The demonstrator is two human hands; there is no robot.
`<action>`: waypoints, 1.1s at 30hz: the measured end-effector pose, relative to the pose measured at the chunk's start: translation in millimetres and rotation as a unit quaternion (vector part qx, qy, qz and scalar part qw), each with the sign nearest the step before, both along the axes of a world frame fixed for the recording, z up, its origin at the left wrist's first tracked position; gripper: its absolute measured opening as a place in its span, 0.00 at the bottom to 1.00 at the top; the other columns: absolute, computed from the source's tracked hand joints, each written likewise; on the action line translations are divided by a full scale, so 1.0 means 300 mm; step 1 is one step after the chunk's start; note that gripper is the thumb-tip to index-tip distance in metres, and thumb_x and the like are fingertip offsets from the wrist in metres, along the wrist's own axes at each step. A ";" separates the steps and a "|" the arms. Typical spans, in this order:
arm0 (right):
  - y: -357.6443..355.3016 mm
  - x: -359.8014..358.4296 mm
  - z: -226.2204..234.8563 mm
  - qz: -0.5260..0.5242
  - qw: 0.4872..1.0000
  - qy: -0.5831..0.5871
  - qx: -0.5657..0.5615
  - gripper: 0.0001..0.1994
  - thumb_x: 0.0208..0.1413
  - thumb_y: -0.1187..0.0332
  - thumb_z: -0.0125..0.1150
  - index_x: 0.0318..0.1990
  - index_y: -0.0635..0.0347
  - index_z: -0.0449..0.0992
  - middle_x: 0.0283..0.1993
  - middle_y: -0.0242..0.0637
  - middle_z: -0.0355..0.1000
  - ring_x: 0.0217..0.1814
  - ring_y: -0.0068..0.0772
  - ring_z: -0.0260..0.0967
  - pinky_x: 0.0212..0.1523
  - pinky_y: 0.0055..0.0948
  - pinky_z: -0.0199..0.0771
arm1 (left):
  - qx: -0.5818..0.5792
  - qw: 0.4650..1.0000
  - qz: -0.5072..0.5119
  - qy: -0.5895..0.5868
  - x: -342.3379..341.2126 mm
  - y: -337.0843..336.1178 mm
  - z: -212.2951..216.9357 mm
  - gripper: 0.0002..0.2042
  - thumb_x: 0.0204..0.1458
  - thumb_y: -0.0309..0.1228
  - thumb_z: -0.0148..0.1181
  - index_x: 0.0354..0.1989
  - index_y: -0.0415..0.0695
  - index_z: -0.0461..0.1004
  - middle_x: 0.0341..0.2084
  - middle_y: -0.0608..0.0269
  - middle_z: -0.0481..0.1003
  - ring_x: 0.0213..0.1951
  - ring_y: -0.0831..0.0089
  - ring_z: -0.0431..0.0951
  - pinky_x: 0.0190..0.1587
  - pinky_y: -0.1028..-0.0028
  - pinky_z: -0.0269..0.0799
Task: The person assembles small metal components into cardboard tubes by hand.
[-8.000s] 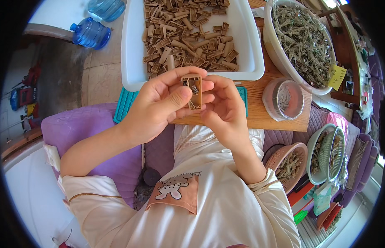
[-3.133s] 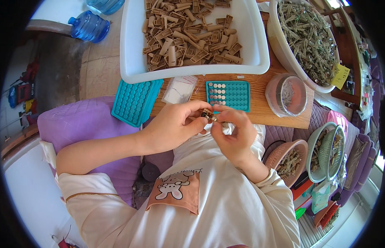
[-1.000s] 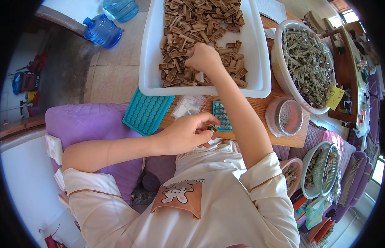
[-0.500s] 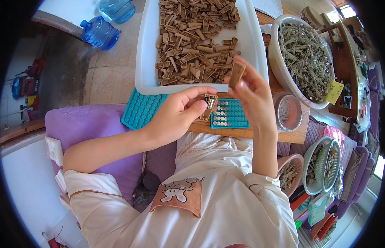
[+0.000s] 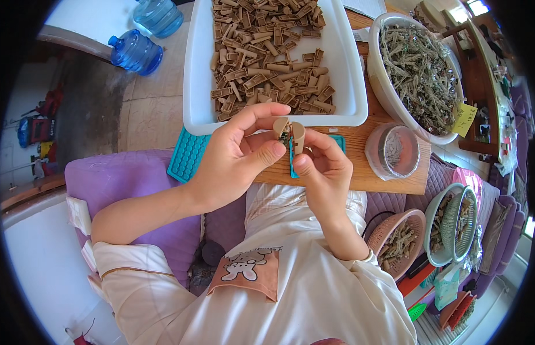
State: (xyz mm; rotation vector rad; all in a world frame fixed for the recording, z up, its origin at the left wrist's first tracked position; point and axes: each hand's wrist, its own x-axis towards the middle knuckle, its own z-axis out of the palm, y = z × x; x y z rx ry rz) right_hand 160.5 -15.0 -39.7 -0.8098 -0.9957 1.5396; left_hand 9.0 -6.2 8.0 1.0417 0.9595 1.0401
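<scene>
My left hand [image 5: 236, 152] pinches a brown plastic half-shell [image 5: 281, 126] with small metallic parts inside it. A matching brown half-shell [image 5: 299, 137] is gripped between the thumb and fingers of my right hand [image 5: 325, 175]. Both pieces stand side by side above the wooden table [image 5: 405, 181], their tops close together with a gap between. Just beyond my hands is a white plastic bin [image 5: 359, 112] with a heap of similar brown shells [image 5: 267, 63]. A teal dimpled tray [image 5: 185, 156] lies beside my left hand; another teal tray [image 5: 340, 141] is mostly hidden behind my right hand.
Right of the bin stands a white basin [image 5: 378, 63] piled with wired parts, with a yellow note [image 5: 464, 118] on its rim. A clear tub [image 5: 417, 158] sits on the table. Pink [image 5: 415, 221] and green baskets [image 5: 437, 259] are at the right; blue water bottles [image 5: 138, 52] stand far left.
My right hand has come down and left, bringing its half-shell up against the one in my left hand. The left-hand piece has turned more upright, and the right teal tray is now mostly covered.
</scene>
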 end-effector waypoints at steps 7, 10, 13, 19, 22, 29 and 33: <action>-0.017 -0.048 -0.001 -0.036 0.999 -0.007 0.031 0.15 0.45 0.82 0.57 0.43 0.67 0.67 0.44 0.38 0.63 0.47 0.27 0.64 0.50 0.25 0.66 | 0.010 1.000 -0.005 -0.015 0.002 -0.023 -0.020 0.16 0.48 0.24 0.54 0.47 0.39 0.62 0.42 0.60 0.68 0.44 0.76 0.69 0.48 0.76 0.66; -0.020 -0.055 -0.002 -0.065 0.997 -0.018 0.041 0.14 0.46 0.77 0.59 0.42 0.66 0.66 0.40 0.33 0.66 0.40 0.20 0.65 0.41 0.19 0.67 | 0.004 1.000 -0.013 -0.012 0.002 -0.029 -0.023 0.18 0.48 0.27 0.56 0.48 0.38 0.61 0.45 0.57 0.67 0.45 0.74 0.69 0.48 0.75 0.66; -0.015 -0.053 0.001 -0.053 0.998 -0.017 0.025 0.12 0.44 0.80 0.59 0.38 0.67 0.67 0.41 0.36 0.65 0.45 0.26 0.65 0.48 0.25 0.67 | 0.035 0.999 -0.008 -0.002 0.009 -0.040 -0.033 0.19 0.48 0.29 0.56 0.49 0.38 0.61 0.45 0.56 0.67 0.45 0.73 0.69 0.48 0.75 0.66; -0.029 -0.084 0.003 -0.028 0.980 -0.198 0.015 0.12 0.40 0.76 0.63 0.33 0.65 0.68 0.33 0.36 0.66 0.33 0.26 0.66 0.32 0.22 0.68 | 0.154 0.964 -0.047 0.210 -0.009 -0.033 -0.005 0.17 0.51 0.36 0.52 0.44 0.35 0.66 0.41 0.56 0.70 0.44 0.71 0.71 0.49 0.71 0.66; -0.037 -0.106 0.005 -0.019 0.957 -0.217 0.190 0.08 0.41 0.80 0.56 0.32 0.66 0.69 0.30 0.39 0.65 0.25 0.31 0.66 0.21 0.24 0.64 | 0.323 0.905 -0.043 0.271 -0.021 -0.019 -0.012 0.15 0.45 0.34 0.58 0.40 0.40 0.67 0.33 0.57 0.73 0.28 0.63 0.73 0.45 0.68 0.67; -0.049 -0.138 -0.041 -0.072 0.951 -0.213 0.211 0.09 0.43 0.78 0.55 0.34 0.66 0.68 0.28 0.40 0.65 0.25 0.32 0.65 0.22 0.24 0.64 | 0.285 0.914 -0.057 0.284 -0.019 -0.019 -0.025 0.14 0.46 0.35 0.56 0.37 0.40 0.67 0.32 0.57 0.71 0.31 0.62 0.71 0.42 0.71 0.67; -0.013 -0.047 -0.025 0.020 0.949 -0.250 0.188 0.11 0.44 0.76 0.58 0.37 0.65 0.68 0.29 0.40 0.66 0.27 0.32 0.67 0.25 0.25 0.67 | 0.154 0.971 -0.034 0.181 -0.007 -0.039 -0.082 0.15 0.52 0.40 0.50 0.39 0.41 0.64 0.33 0.59 0.69 0.37 0.69 0.71 0.40 0.74 0.67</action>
